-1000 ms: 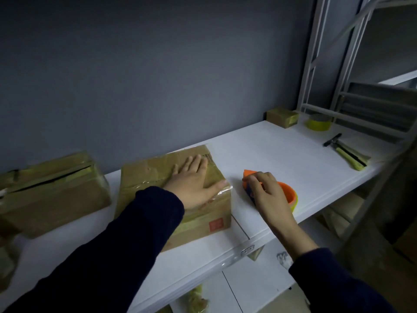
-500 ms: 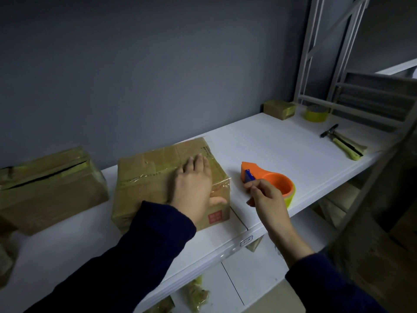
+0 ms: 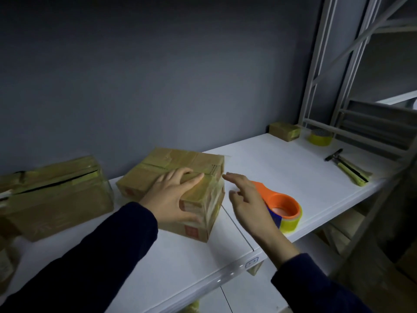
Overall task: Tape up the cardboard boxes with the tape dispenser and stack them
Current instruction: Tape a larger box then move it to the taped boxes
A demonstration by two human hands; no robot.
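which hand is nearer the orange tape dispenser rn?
Right. The right hand is open at the tape dispenser's left side, overlapping its handle in view; contact unclear. The left hand lies on the cardboard box, further left.

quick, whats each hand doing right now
Left hand: open, fingers flat on the taped brown cardboard box.
Right hand: open, holding nothing, next to the orange tape dispenser.
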